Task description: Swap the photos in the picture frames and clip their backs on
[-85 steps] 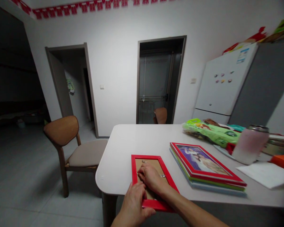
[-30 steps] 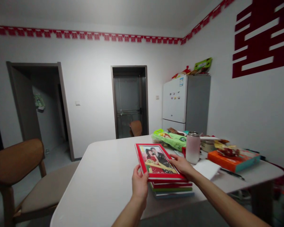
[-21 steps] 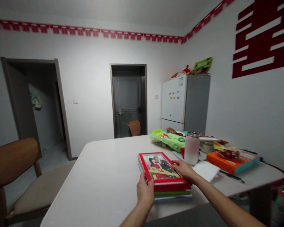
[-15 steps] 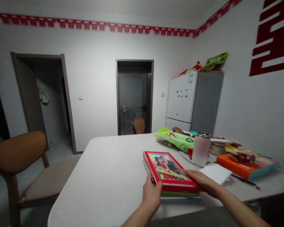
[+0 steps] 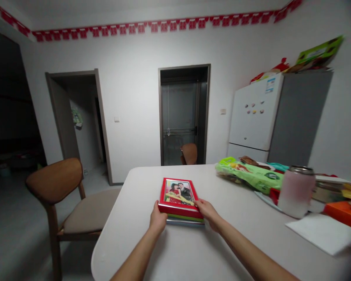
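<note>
A red paper banner [image 5: 152, 26] ran along the top of the walls. At the left of the frame, a wooden chair [image 5: 57, 199] with a beige seat stood beside the white table [image 5: 128, 253], and behind it an open doorway [image 5: 76, 117] led into a dim passage. At the table's near edge, the left hand [image 5: 158, 218] had its grip pressed against the lower left side of a red picture frame [image 5: 179, 208]. The frame lay flat on a short stack of frames [image 5: 184, 221], left of the table's middle. The right hand [image 5: 208, 213] pressed against the frame's lower right corner, so the two hands held it from opposite sides. Beyond it, a metal-framed glass door [image 5: 179, 113] filled the back doorway. Farther right on the table lay a green snack bag [image 5: 247, 174], a pink bottle [image 5: 296, 192], a white sheet of paper [image 5: 321, 234] and an orange box [image 5: 343, 214]. A white fridge [image 5: 253, 113] stood in the upper right.
</note>
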{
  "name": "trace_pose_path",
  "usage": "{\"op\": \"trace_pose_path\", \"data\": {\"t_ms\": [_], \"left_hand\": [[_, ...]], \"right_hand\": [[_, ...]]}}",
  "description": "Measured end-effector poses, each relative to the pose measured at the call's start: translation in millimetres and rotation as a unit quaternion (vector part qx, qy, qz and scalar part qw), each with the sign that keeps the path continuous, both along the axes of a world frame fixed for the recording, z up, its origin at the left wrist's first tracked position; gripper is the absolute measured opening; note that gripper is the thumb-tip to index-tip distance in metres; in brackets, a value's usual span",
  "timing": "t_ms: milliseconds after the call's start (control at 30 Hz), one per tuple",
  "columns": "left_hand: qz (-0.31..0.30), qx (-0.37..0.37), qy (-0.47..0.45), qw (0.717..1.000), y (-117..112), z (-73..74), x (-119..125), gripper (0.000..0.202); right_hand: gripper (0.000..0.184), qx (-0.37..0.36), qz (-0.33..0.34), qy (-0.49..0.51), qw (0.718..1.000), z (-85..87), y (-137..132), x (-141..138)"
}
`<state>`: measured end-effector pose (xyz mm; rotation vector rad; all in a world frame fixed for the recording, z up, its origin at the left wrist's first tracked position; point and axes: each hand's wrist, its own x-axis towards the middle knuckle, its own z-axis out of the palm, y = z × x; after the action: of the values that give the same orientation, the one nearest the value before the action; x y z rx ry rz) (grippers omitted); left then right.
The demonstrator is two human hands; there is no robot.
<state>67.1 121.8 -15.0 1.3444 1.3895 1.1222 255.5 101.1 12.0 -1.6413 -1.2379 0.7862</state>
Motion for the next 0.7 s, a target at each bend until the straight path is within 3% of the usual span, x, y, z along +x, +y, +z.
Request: {"op": "trace_pose_path", "data": {"t_ms": [200, 333, 433, 533, 600, 633, 700], "left_hand": [[0.026, 0.013, 0.004, 1.0, 19, -0.1, -22, 0.059], [0.036, 0.02, -0.007, 0.999, 10, -0.1, -26, 0.055], [0.049, 0.028, -0.021, 0.998, -1, 7.7, -32, 0.055], [0.07, 0.05, -0.042, 0.995, -14, 31.3, -34, 0.059], [0.071, 0.081, -0.063, 0.992, -27, 58.1, -27, 0.061], [0.06, 0.103, -0.077, 0.99, -36, 74.2, -20, 0.062], [0.023, 0.15, -0.108, 0.982, -57, 108.0, -4, 0.062]], "right_hand": [[0.029, 0.024, -0.006, -0.019, 0.999, -2.1, 36, -24], [0.028, 0.027, -0.019, -0.029, 0.999, -6.4, 41, -19], [0.032, 0.035, -0.039, -0.03, 0.998, -6.2, 40, -12], [0.046, 0.063, -0.048, -0.02, 0.997, 7.8, 27, -16], [0.058, 0.126, -0.017, 0.016, 0.992, 28.4, 8, -27], [0.064, 0.184, 0.012, 0.055, 0.981, 41.6, -5, -34], [0.069, 0.315, 0.084, 0.141, 0.935, 70.8, -35, -50]]}}
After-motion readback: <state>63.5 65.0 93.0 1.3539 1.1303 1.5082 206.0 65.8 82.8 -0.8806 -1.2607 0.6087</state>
